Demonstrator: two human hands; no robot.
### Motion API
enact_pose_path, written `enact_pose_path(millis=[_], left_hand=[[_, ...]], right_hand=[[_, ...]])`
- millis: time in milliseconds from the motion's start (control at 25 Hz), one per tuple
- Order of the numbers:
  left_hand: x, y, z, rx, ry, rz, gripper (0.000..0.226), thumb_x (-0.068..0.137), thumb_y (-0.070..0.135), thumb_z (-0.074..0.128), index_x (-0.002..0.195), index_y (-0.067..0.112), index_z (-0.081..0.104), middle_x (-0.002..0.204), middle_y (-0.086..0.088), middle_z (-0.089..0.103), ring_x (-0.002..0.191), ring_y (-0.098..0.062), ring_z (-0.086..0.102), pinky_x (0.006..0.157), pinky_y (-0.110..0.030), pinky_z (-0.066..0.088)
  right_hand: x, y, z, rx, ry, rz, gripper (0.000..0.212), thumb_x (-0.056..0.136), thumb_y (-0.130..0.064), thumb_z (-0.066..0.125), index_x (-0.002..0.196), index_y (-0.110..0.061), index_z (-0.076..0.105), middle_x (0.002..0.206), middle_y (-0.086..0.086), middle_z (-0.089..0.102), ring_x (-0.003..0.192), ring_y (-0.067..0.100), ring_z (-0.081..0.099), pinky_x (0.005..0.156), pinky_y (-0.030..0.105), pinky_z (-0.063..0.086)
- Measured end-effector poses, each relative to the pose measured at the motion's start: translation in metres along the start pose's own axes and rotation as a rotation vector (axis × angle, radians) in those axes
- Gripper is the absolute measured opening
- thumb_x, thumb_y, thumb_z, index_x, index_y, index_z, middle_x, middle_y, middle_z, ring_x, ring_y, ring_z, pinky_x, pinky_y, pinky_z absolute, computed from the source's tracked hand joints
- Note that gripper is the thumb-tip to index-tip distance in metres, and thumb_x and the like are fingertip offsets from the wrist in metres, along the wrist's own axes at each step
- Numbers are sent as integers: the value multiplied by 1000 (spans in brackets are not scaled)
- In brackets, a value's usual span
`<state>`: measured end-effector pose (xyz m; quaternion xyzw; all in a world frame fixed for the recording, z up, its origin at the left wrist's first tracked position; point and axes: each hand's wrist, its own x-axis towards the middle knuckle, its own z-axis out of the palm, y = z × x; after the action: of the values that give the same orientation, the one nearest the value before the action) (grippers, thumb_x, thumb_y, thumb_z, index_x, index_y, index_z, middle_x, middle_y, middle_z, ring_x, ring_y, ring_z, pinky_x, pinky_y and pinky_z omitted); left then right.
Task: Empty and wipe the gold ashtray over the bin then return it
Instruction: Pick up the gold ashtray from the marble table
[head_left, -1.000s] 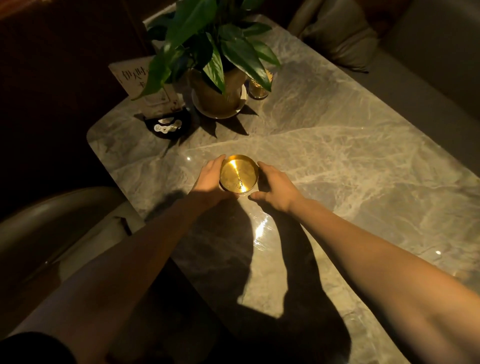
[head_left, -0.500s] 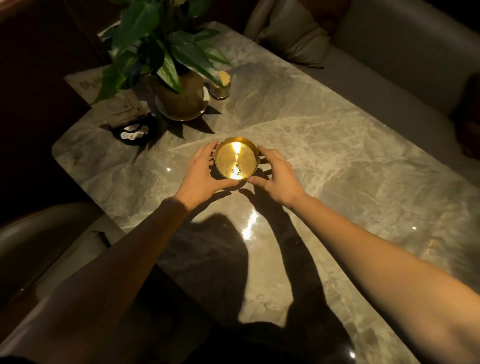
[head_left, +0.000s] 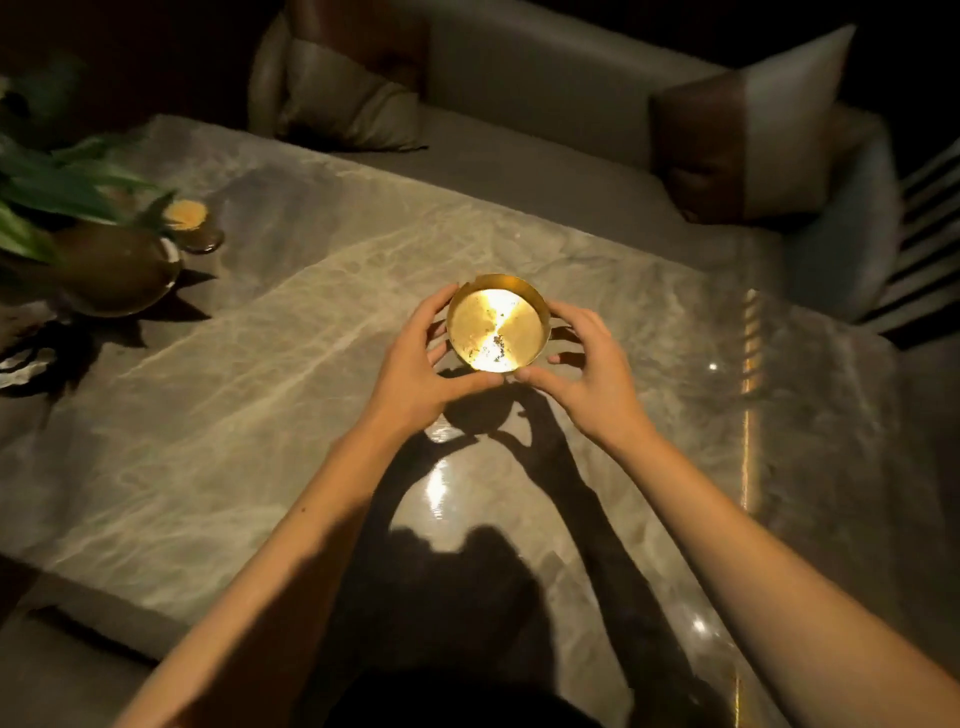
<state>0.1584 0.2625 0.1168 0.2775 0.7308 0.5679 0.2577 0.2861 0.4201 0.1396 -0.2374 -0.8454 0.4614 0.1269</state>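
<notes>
Gold metal catches the lamp: we hold the ashtray (head_left: 497, 325) between both hands, raised clear of the marble table (head_left: 260, 389), as its separate round shadow on the stone below suggests. Our left hand (head_left: 415, 371) curls around its left side, fingers on the far rim and thumb under the near edge. Our right hand (head_left: 587, 371) mirrors this on the right side, thumb meeting the near edge and fingers wrapped behind. Both hands are closed on the ashtray, neither one slack.

Inside the dish we see dark flecks of ash near the near wall, so we judge it is not yet emptied. No bin shows anywhere in view, and we see no cloth or tissue in either hand, so we judge the wiping has not begun either.

By our reading we are at the very start: the ashtray is picked up, and nothing more. Left to do are carrying it level to the bin, tipping it out, wiping the inside, and setting it back on the table. The potted plant (head_left: 104, 260) and a small gold cup (head_left: 189, 226) stand well apart at the left; a sofa (head_left: 545, 171) with cushions runs along the far side.
</notes>
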Motion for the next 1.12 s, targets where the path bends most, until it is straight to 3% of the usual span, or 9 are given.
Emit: enact_pose_path(millis=[80,200,440,600,840,1000,1120], left_hand=[[-3,18,41,-15,-41,13,97,64,16,90,146,23,40,140,18,47,127,13,45,100,-7,43],[-11,44,99,7,-112,41,96,62,16,91,145,24,42,145,9,49,134,-4,46,106,-20,45],[-46,92,226,13,-152,18,96,60,13,92,143,28,45,140,12,53,128,-4,52,98,-10,47],[-68,109,297,3,-147,-14,98,60,7,91,144,23,44,143,7,52,129,-5,52,93,-5,46],[-70,122,342,-1,-183,-33,100,61,9,90,147,23,40,149,7,47,135,-6,48,99,-10,47],[-48,123,349,-77,-291,-35,99,59,6,89,145,19,42,144,6,51,132,-4,51,103,-16,47],[-31,117,351,-139,-389,-37,99,56,7,88,143,13,43,141,1,53,130,-4,53,109,-24,46]], right_hand=[[-23,12,-37,80,55,42,68,74,-24,83,133,-27,48,131,-6,53,113,7,57,90,34,56],[-59,38,-95,183,106,79,67,75,-18,82,132,-28,49,129,-11,56,110,6,58,88,31,57],[-133,101,-204,336,110,122,68,77,-8,79,135,-25,49,134,-6,55,116,9,59,90,23,55],[-169,140,-256,413,91,150,72,75,-5,79,138,-22,48,135,-4,55,118,14,59,94,31,54],[-184,166,-291,481,111,169,72,75,-3,79,138,-23,48,138,4,55,122,22,57,96,35,52],[-189,165,-297,499,201,234,71,78,-2,76,140,-21,47,131,0,57,110,6,63,86,22,54],[-190,161,-293,477,289,283,69,79,4,73,138,-17,46,122,-10,57,101,-3,63,83,20,55]])
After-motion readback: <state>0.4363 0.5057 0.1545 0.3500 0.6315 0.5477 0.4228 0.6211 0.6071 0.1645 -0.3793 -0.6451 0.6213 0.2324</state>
